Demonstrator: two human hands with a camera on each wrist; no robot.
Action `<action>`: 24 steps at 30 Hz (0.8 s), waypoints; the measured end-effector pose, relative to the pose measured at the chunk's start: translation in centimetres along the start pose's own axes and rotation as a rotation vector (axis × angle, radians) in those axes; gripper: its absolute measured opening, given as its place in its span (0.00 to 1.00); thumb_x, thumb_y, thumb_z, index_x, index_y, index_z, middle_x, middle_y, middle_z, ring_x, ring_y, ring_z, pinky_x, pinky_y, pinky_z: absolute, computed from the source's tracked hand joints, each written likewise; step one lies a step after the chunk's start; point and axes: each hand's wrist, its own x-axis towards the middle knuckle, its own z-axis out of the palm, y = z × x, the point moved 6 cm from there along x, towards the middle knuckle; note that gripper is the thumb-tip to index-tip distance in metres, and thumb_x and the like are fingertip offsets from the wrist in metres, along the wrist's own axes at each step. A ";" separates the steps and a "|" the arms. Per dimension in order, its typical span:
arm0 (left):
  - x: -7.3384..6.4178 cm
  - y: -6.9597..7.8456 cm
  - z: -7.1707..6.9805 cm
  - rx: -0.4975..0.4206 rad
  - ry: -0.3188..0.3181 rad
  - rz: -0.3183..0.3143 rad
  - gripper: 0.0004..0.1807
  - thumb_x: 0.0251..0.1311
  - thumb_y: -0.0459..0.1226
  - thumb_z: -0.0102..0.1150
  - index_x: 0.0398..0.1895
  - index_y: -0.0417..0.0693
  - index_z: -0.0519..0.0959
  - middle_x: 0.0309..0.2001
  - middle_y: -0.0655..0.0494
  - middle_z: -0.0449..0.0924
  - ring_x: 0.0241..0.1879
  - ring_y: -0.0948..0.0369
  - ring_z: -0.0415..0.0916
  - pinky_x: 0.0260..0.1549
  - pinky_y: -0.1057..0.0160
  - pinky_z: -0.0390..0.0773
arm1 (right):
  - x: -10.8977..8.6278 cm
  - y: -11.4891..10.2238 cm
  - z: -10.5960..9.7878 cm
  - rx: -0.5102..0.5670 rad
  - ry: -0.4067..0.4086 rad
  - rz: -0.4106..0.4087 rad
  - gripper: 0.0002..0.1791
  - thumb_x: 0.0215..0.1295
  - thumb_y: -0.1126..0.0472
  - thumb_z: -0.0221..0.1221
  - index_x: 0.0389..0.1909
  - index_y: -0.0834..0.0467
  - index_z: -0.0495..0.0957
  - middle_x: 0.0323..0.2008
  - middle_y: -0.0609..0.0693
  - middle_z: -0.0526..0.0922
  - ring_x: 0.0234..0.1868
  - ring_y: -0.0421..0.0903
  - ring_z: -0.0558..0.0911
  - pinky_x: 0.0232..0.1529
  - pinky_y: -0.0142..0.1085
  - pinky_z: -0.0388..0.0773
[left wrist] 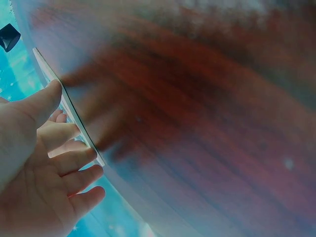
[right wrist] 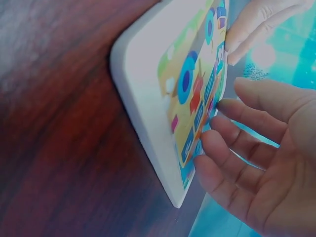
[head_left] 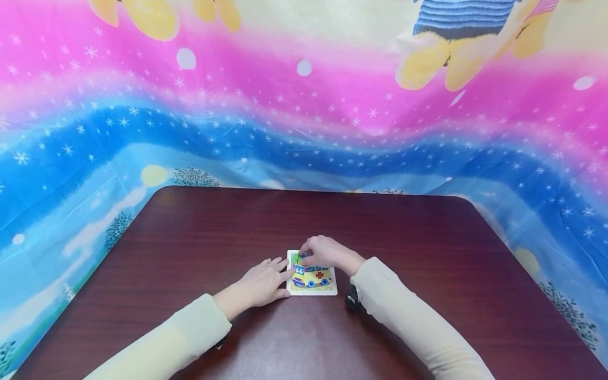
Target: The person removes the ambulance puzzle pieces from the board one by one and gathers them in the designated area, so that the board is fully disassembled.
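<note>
A square picture board point(head_left: 311, 279) with a white border, like a children's puzzle board, lies on the table. It shows a yellow ambulance with a red cross and blue wheels. At its left edge rests my left hand point(head_left: 263, 282), palm down with fingers spread; in the left wrist view the thumb point(left wrist: 53, 91) meets the board's edge. Over the upper part of the board is my right hand point(head_left: 325, 252), its bent fingertips touching the picture. The right wrist view shows a gap between the thumb point(right wrist: 256, 91) and the fingers, with nothing held there.
The dark red-brown table point(head_left: 228, 227) has rounded far corners. Behind it and along its sides hangs a pink and blue cloth point(head_left: 285, 116) with snowflakes and cartoon feet. A small black object point(head_left: 352, 300) shows beneath the right cuff.
</note>
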 end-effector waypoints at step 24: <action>0.2 -0.1 0.1 0.017 0.010 0.020 0.29 0.57 0.50 0.58 0.59 0.44 0.73 0.60 0.42 0.67 0.60 0.47 0.63 0.57 0.51 0.64 | 1.3 0.7 0.1 0.160 0.122 -0.002 0.04 0.57 0.66 0.62 0.29 0.54 0.79 0.27 0.42 0.76 0.30 0.40 0.73 0.34 0.33 0.73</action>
